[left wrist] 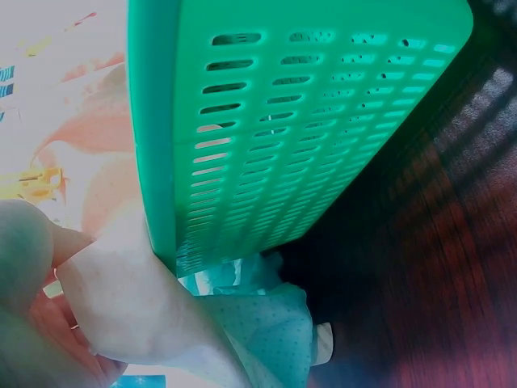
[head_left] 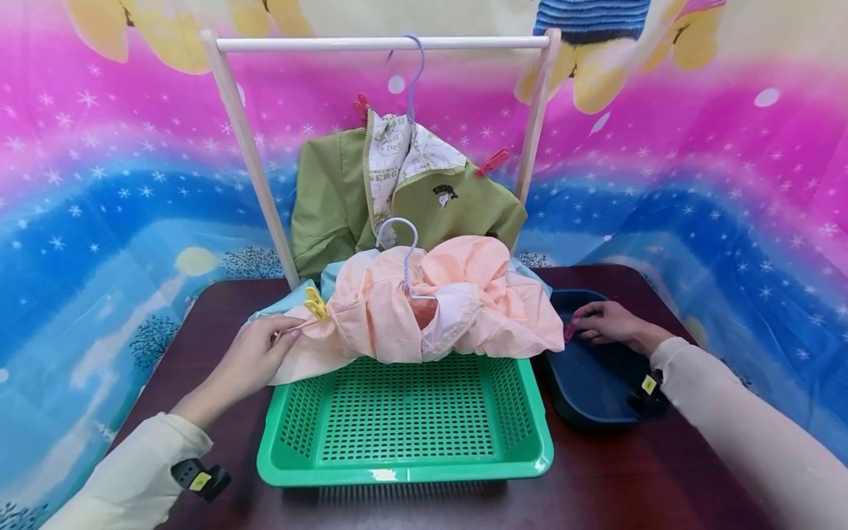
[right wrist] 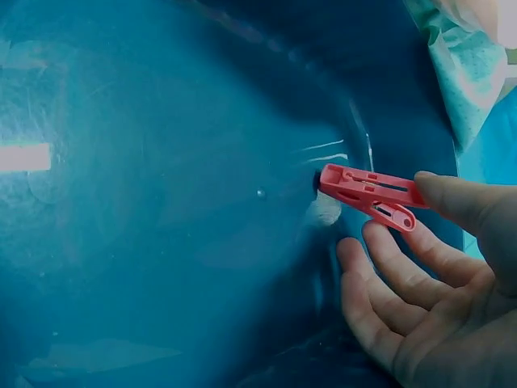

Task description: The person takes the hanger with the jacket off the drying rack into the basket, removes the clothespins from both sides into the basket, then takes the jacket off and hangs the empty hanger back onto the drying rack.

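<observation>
A pale pink garment lies bunched over the back rim of the green basket, a white hanger rising from its neck opening. My left hand pinches the garment's left edge, close to a yellow clothespin clipped on the cloth. On the other side, my right hand is over the dark blue basin. Between its thumb and fingers it holds a red clothespin, handles toward the palm, as the right wrist view shows. The basin floor around that clothespin looks bare in this view.
Behind, a wooden rack carries a green jacket on a lilac hanger, with red clothespins at its shoulders. Light blue cloth shows under the pink garment. All stands on a dark wooden table.
</observation>
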`<state>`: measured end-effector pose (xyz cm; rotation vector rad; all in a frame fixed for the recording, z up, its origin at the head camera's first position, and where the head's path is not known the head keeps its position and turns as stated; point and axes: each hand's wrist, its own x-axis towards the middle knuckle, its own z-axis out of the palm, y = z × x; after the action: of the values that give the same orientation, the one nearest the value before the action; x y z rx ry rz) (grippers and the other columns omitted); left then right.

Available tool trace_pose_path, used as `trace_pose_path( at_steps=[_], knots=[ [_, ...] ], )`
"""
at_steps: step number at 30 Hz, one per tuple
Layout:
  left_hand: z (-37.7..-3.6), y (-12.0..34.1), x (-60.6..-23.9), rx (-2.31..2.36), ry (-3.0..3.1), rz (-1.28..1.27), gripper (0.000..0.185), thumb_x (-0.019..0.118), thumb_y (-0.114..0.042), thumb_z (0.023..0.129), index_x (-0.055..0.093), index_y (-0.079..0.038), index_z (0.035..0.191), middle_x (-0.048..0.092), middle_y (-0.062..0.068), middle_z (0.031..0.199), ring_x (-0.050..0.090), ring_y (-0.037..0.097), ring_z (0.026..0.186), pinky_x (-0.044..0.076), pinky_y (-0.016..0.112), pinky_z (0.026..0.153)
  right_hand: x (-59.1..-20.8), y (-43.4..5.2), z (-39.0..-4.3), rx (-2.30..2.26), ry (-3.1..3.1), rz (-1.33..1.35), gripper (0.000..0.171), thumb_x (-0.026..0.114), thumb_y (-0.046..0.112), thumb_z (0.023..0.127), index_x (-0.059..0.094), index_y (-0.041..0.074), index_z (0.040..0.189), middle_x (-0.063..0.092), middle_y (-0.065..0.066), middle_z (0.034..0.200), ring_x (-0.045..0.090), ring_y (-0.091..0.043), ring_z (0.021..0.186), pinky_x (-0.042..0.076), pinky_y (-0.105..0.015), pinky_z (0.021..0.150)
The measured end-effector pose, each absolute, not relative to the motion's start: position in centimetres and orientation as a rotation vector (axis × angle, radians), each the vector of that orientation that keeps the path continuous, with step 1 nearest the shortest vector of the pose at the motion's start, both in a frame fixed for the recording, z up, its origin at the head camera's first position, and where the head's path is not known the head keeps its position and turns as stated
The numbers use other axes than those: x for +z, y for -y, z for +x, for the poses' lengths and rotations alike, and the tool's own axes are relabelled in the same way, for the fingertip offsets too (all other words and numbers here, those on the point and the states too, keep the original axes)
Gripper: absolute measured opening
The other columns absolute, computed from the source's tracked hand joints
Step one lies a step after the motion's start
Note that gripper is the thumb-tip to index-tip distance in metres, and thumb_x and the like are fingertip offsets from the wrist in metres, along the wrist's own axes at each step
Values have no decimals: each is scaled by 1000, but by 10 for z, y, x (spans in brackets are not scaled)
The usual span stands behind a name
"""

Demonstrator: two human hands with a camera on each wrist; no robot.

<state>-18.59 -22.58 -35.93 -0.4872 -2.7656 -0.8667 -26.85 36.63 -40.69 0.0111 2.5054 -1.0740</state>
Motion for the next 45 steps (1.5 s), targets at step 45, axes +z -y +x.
trace_pose_path(
  at_steps=[45],
  knots=[
    [-185, 226, -360, -848, 2754, -494, 21, 61, -4, 99, 76, -2, 113, 75, 14, 102, 68, 30, 94, 49, 41, 74, -347, -348, -243, -826, -2793, 5, 68, 47, 42, 107, 46, -17, 139, 57, -37, 129, 69, -11, 76, 62, -40, 78]
  ],
)
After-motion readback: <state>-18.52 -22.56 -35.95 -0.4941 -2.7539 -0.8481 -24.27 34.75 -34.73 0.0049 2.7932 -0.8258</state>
